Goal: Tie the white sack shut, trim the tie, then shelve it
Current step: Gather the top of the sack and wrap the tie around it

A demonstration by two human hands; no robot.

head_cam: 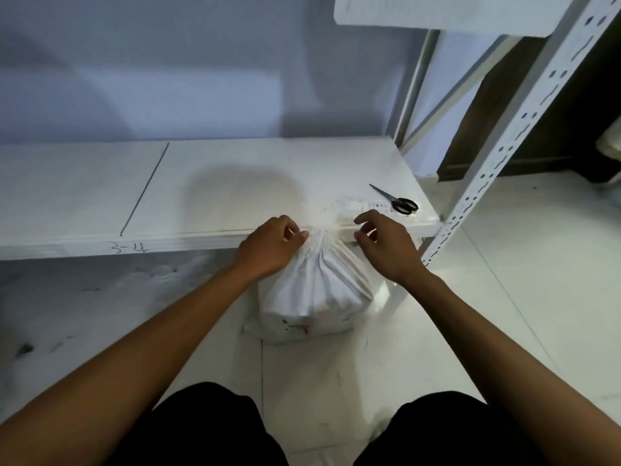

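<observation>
A white sack [316, 294] stands on the floor in front of the low shelf, its mouth gathered into a neck at the shelf's front edge. My left hand [268, 250] is closed around the left side of that neck. My right hand [386, 243] is on the neck's right side, thumb and forefinger pinched together; the tie itself is too thin and pale to make out. Black-handled scissors [398, 200] lie shut on the shelf, behind my right hand.
The white shelf board [235, 183] has a dark seam line on its left part and "3-4" written on its front edge. A perforated white upright [504, 146] rises at the right corner. An upper shelf [437, 11] hangs overhead. My knees fill the bottom.
</observation>
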